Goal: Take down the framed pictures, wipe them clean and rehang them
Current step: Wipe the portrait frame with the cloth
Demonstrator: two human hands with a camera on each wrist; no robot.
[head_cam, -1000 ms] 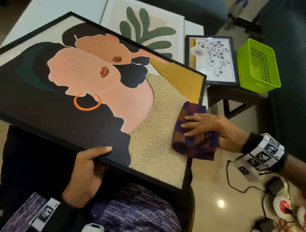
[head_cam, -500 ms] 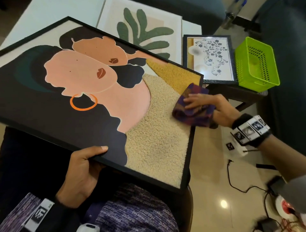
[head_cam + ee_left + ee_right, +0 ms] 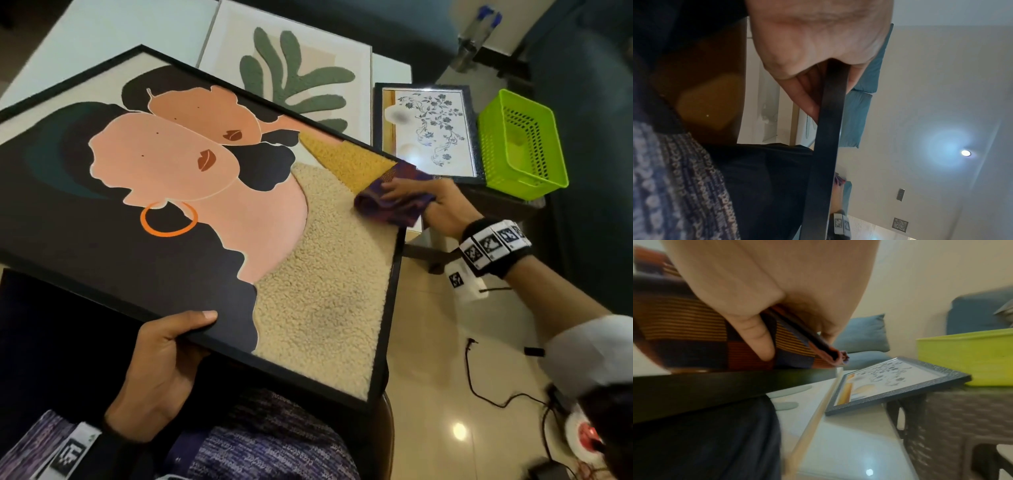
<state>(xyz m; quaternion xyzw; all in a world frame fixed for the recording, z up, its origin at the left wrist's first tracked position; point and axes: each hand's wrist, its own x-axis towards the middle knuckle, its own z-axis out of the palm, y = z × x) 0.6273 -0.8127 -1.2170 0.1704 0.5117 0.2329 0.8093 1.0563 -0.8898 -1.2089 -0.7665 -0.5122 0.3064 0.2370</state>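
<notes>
While left hand (image 3: 161,370) grips picture (image 3: 205,205), right hand (image 3: 435,205) presses cloth (image 3: 387,205) flat.

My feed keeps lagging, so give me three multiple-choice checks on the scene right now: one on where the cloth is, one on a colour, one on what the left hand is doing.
1. Where is the cloth?
A. in the basket
B. on the big black-framed picture near its far right corner
C. on the floor

2. What colour is the basket beside the small floral picture?
A. lime green
B. red
C. white

3. What is the left hand doing?
A. hanging idle
B. wiping the glass
C. gripping the big picture's near edge

Answers:
1 B, the right hand presses the cloth there in the head view.
2 A, its perforated walls are bright green.
3 C, the thumb lies on top of the frame and the fingers curl under it.
</notes>
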